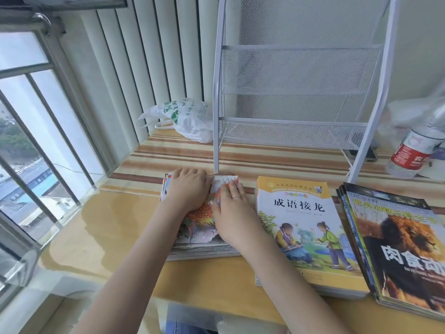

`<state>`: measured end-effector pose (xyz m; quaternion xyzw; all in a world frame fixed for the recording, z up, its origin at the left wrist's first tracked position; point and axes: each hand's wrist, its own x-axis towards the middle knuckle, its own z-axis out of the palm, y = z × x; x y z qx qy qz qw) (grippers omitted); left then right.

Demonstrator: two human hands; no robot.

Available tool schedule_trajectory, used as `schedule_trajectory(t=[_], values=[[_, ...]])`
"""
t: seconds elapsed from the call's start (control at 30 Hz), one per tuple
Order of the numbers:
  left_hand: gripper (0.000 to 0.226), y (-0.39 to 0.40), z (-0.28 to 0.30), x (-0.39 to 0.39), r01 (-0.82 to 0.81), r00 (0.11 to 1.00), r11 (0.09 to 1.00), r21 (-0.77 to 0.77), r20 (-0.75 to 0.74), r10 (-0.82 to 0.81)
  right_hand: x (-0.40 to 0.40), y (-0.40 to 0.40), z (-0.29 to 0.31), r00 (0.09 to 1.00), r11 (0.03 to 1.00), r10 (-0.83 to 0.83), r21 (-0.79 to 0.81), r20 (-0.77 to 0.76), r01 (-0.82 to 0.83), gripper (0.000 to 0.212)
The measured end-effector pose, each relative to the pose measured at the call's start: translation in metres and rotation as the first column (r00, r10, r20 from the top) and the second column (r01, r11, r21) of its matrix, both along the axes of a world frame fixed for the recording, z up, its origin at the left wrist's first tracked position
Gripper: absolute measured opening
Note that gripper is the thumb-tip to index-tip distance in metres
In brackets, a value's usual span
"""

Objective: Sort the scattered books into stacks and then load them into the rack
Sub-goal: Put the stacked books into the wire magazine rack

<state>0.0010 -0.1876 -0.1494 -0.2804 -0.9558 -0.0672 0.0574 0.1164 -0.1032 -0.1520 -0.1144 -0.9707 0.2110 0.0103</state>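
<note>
Three stacks of books lie on the table. The left stack (pixel 199 247) has a colourful bird cover on top. My left hand (pixel 189 190) lies on its far left part with the fingers curled over the far edge. My right hand (pixel 231 210), with a ring on one finger, rests flat on the cover beside it. The middle stack (pixel 303 227) has a yellow-topped cover with two children. The right stack (pixel 399 247) shows a lion cover. The white mesh rack (pixel 298 92) stands behind the stacks with nothing on its shelves.
A white plastic bag (pixel 187 119) lies left of the rack. A red-labelled water bottle (pixel 414 150) stands at the far right, a dark phone (pixel 368 154) behind the rack's leg. A barred window (pixel 36 116) runs along the left of the table (pixel 115 227).
</note>
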Motion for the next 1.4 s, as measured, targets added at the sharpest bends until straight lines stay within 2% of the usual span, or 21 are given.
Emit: schedule_trajectory(t=[0.2, 0.47, 0.57, 0.63, 0.7, 0.77, 0.83, 0.9, 0.97, 1.07, 1.17, 1.27, 1.33, 1.4], values=[[0.033, 0.004, -0.002, 0.003, -0.022, 0.998, 1.000, 0.007, -0.055, 0.022, 0.000, 0.000, 0.000, 1.000, 1.000, -0.004, 0.027, -0.005, 0.004, 0.059], [0.029, 0.000, -0.002, 0.002, 0.027, 0.995, 0.992, 0.123, -0.103, -0.014, 0.001, -0.001, 0.000, 1.000, 0.999, -0.006, 0.040, -0.003, 0.006, 0.058], [0.033, 0.000, -0.002, 0.004, 0.036, 0.995, 0.996, 0.079, -0.096, -0.029, 0.002, -0.001, 0.002, 1.000, 1.000, -0.014, -0.002, -0.018, 0.014, 0.057], [0.036, 0.001, 0.000, 0.006, 0.039, 0.998, 0.998, 0.049, -0.056, -0.037, 0.006, 0.000, 0.009, 0.995, 0.998, -0.006, -0.059, -0.096, 0.000, 0.057], [0.043, 0.004, 0.007, 0.012, 0.058, 0.998, 0.997, 0.046, -0.027, -0.057, 0.015, 0.009, 0.022, 0.959, 0.993, -0.031, -0.119, -0.283, -0.003, 0.054], [0.047, 0.010, 0.016, 0.027, 0.091, 0.996, 0.981, 0.173, -0.012, -0.091, 0.029, 0.028, 0.038, 0.887, 0.981, -0.129, -0.186, -0.444, 0.050, 0.049], [0.045, 0.024, 0.025, 0.053, 0.106, 0.975, 0.909, 0.403, 0.135, -0.174, 0.043, 0.058, 0.048, 0.848, 0.953, -0.259, -0.267, -0.463, 0.145, 0.049], [0.047, 0.037, 0.026, 0.080, 0.047, 0.894, 0.808, 0.587, 0.336, -0.296, 0.057, 0.088, 0.049, 0.856, 0.898, -0.385, -0.354, -0.345, 0.261, 0.053], [0.051, 0.053, 0.021, 0.101, -0.066, 0.796, 0.734, 0.676, 0.479, -0.369, 0.073, 0.113, 0.041, 0.851, 0.834, -0.482, -0.408, -0.210, 0.371, 0.057], [0.052, 0.076, 0.011, 0.114, -0.173, 0.767, 0.711, 0.682, 0.546, -0.337, 0.091, 0.130, 0.028, 0.849, 0.751, -0.528, -0.483, -0.030, 0.450, 0.059], [0.051, 0.088, 0.010, 0.115, -0.252, 0.736, 0.724, 0.643, 0.612, -0.288, 0.100, 0.131, 0.019, 0.864, 0.648, -0.498, -0.629, 0.075, 0.429, 0.046], [0.061, 0.094, 0.015, 0.111, -0.339, 0.635, 0.744, 0.576, 0.724, -0.271, 0.105, 0.133, 0.012, 0.872, 0.625, -0.486, -0.677, 0.054, 0.390, 0.041], [0.052, 0.096, 0.016, 0.105, -0.411, 0.565, 0.749, 0.519, 0.790, -0.237, 0.107, 0.135, 0.009, 0.872, 0.612, -0.489, -0.702, 0.025, 0.364, 0.038], [0.043, 0.096, 0.018, 0.098, -0.520, 0.505, 0.688, 0.506, 0.832, -0.230, 0.108, 0.136, 0.007, 0.870, 0.606, -0.492, -0.715, 0.008, 0.349, 0.034]])
